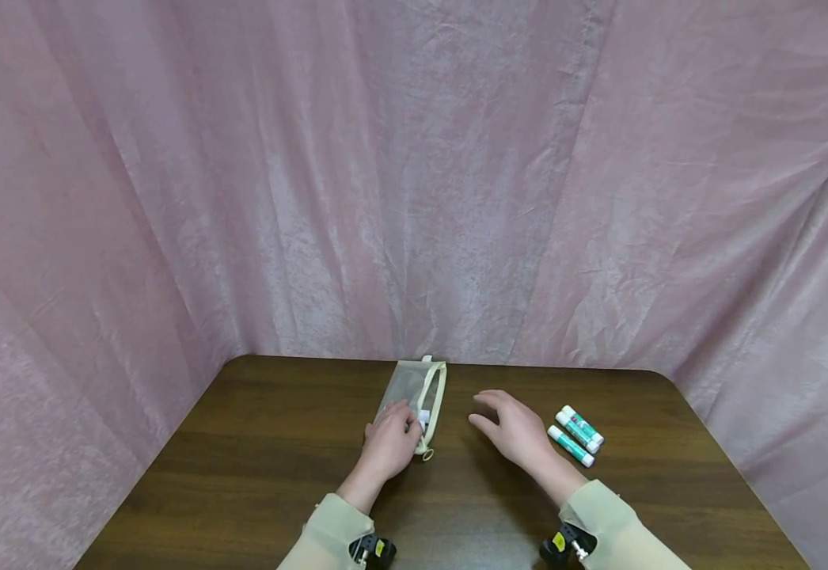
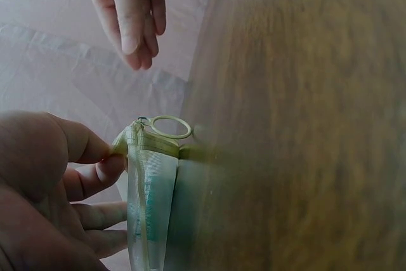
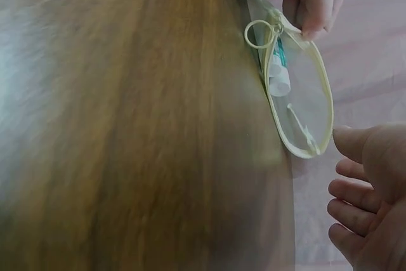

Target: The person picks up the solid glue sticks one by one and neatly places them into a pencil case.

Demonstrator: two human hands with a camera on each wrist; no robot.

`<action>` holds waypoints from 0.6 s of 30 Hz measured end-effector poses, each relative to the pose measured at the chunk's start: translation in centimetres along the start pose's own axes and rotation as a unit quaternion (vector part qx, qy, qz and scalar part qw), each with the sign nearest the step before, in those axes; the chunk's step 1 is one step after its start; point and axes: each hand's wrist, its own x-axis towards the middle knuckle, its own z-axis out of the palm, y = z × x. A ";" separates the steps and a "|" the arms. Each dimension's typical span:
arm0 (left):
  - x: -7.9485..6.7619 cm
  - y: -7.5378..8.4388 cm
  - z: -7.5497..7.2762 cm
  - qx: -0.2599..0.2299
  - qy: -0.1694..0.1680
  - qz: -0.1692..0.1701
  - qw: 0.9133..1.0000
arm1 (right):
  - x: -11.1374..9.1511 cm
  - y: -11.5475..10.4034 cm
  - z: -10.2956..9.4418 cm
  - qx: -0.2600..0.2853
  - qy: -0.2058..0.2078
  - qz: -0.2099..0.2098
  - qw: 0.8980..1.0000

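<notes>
A translucent mesh zipper pouch [image 1: 405,378] with cream trim lies near the far edge of the table, its opening facing right. My left hand [image 1: 389,439] pinches the trim of the pouch's mouth between thumb and index finger. In the right wrist view the mouth gapes, and white-and-green sticks [image 3: 279,84] show inside. A cream ring [image 2: 171,126] hangs at the near end of the zipper. My right hand [image 1: 517,431] hovers to the right of the pouch, fingers relaxed and holding nothing. Beside its wrist lie three green-and-white glue sticks [image 1: 571,446].
The brown wooden table [image 1: 257,459] has rounded far corners. Pink velvety curtains [image 1: 414,198] hang close behind it and along both sides.
</notes>
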 end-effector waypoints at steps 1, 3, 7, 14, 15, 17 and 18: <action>0.0 -0.1 0.0 0.000 -0.001 0.000 1.000 | -0.2 0.1 -0.2 0.000 0.002 -0.001 1.000; 0.1 -0.2 0.1 0.000 0.000 -0.002 1.000 | -0.6 0.4 -0.6 0.000 0.005 -0.002 1.000; 0.2 -0.3 0.1 0.005 0.005 0.003 1.000 | -1.2 0.7 -1.3 0.002 0.013 -0.003 1.000; -0.4 0.9 -0.8 0.012 0.010 0.013 1.000 | -2.1 1.6 -2.5 -0.006 0.032 -0.008 0.999; -0.4 1.1 -0.8 0.015 0.009 0.014 1.000 | -2.2 1.7 -2.6 -0.005 0.034 -0.008 0.999; -0.6 1.4 -1.0 0.021 0.012 0.017 1.000 | -2.6 1.9 -3.0 -0.006 0.038 -0.008 0.999; -0.7 1.7 -1.3 0.020 0.005 0.015 1.000 | -2.7 2.1 -3.2 -0.007 0.040 -0.009 0.999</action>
